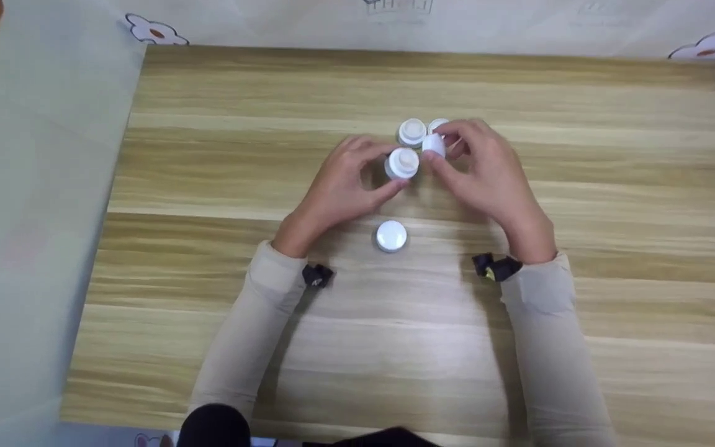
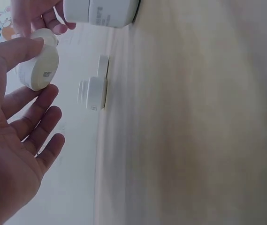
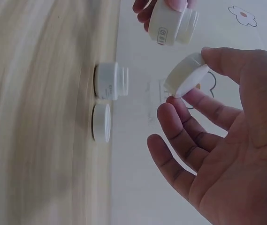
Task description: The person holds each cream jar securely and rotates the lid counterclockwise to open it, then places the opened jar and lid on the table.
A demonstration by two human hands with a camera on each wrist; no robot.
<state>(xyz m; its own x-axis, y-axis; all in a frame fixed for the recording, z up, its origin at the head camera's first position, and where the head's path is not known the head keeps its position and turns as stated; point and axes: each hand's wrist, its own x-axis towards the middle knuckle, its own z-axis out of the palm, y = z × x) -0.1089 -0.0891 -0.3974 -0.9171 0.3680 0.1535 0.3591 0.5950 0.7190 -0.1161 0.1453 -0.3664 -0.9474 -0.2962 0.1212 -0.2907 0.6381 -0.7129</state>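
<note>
My left hand [image 1: 351,180] grips a small white jar [image 1: 403,164] between thumb and fingers; its neck is uncapped. Beside it, my right hand [image 1: 491,171] pinches a white lid [image 1: 434,144], tilted on edge and apart from the jar. In the right wrist view the hollow underside of this lid [image 3: 185,75] faces partly toward the palm. Just beyond the hands stands a second uncapped jar [image 1: 413,131], with another lid [image 3: 102,123] lying on the table next to it. The right fingers partly cover that lid in the head view.
A capped white jar [image 1: 391,236] stands on the wooden table [image 1: 643,217] between the forearms, nearer the body. A pale wall covering with flower drawings [image 1: 156,30] runs along the table's far edge. Small black wrist cameras [image 1: 318,275] sit at both cuffs.
</note>
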